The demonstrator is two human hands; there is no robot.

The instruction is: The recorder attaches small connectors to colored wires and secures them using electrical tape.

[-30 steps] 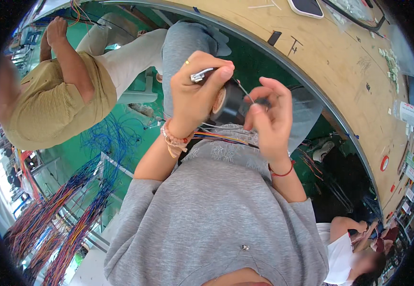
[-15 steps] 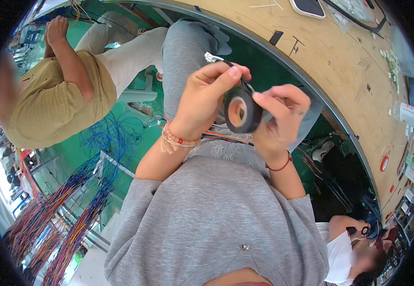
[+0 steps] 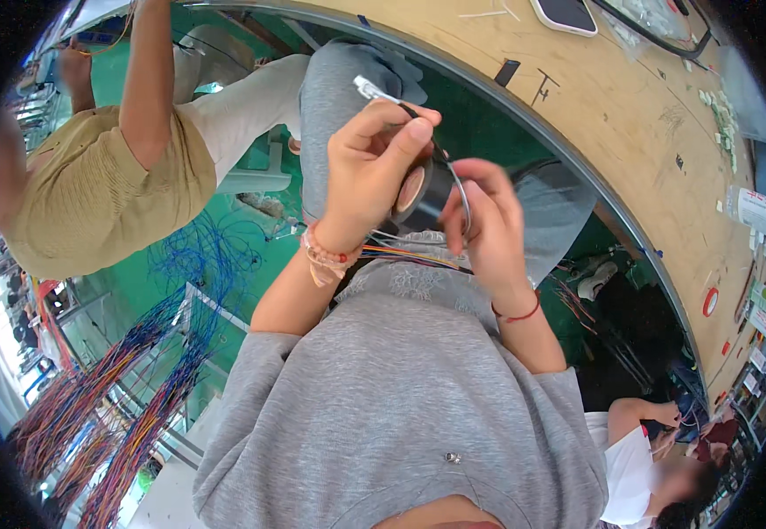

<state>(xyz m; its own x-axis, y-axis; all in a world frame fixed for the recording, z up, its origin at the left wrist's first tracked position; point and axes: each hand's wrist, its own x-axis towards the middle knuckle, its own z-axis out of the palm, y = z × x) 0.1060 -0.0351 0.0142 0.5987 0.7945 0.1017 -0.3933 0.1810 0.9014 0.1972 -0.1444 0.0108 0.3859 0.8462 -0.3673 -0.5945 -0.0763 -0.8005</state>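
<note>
My left hand (image 3: 370, 159) is closed in a pinch on a thin cable. A white connector (image 3: 365, 86) on the cable's end sticks out beyond the fingers. Just right of these fingers hangs a roll of black tape (image 3: 436, 196), tilted, its pale core partly hidden by the left hand. My right hand (image 3: 489, 216), slightly blurred, has its fingers curled at the roll's right side and seems to grip it. A grey wire (image 3: 465, 198) loops down from the pinch past the right fingers. Several coloured wires (image 3: 414, 255) lie across my lap beneath both hands.
A wooden table (image 3: 612, 115) curves along the front and right, with a phone (image 3: 568, 13) and a red tape roll (image 3: 710, 301) on it. At left sits a person in a tan top (image 3: 110, 194). Bundled wires (image 3: 127, 361) hang on a rack; another person (image 3: 634, 467) is lower right.
The tape roll has shifted left and turned more edge-on, with my right hand following. My left hand and the connector moved slightly left. The neighbour at left has spread and raised their arms.
</note>
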